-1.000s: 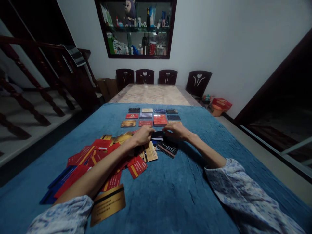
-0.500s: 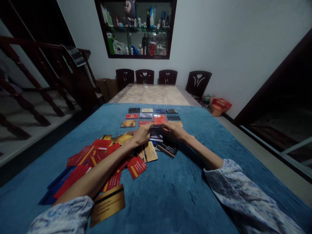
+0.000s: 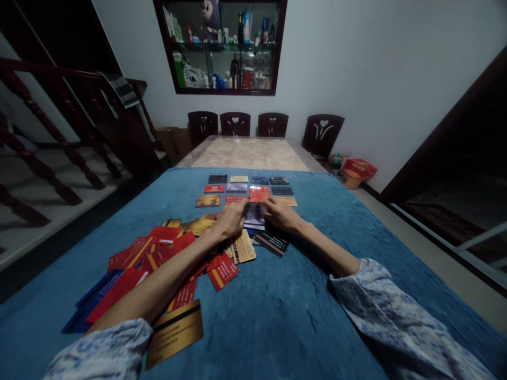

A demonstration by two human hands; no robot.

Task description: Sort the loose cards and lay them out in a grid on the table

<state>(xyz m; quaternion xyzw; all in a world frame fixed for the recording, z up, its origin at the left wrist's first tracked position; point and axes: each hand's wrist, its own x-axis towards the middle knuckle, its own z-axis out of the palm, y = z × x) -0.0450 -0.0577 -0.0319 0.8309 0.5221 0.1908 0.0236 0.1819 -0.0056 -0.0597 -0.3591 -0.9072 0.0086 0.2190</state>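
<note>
My left hand (image 3: 233, 217) has its fingers closed at the left edge of a pale purple card (image 3: 254, 215). From the other side, my right hand (image 3: 282, 215) curls its fingers at that card's right edge; its fingertips are partly hidden. Just beyond the hands, cards lie in neat rows, among them a gold card (image 3: 208, 200) and a bright red card (image 3: 259, 192). Under and around my left forearm spreads a loose heap of red cards (image 3: 132, 252), with gold and blue ones mixed in. A black card (image 3: 272, 243) and a cream card (image 3: 243, 247) lie nearer me.
A blue cloth (image 3: 277, 316) covers the near part of the table, with a bare stone-patterned tabletop (image 3: 249, 153) past it. Dark chairs (image 3: 273, 125) stand at the far end. On the right, a red bag (image 3: 361, 169) sits on the floor; a wooden railing (image 3: 59, 132) runs along the left.
My fingers have moved apart along the pale purple card, and more of its face shows between them. The rows and the loose heap look the same.
</note>
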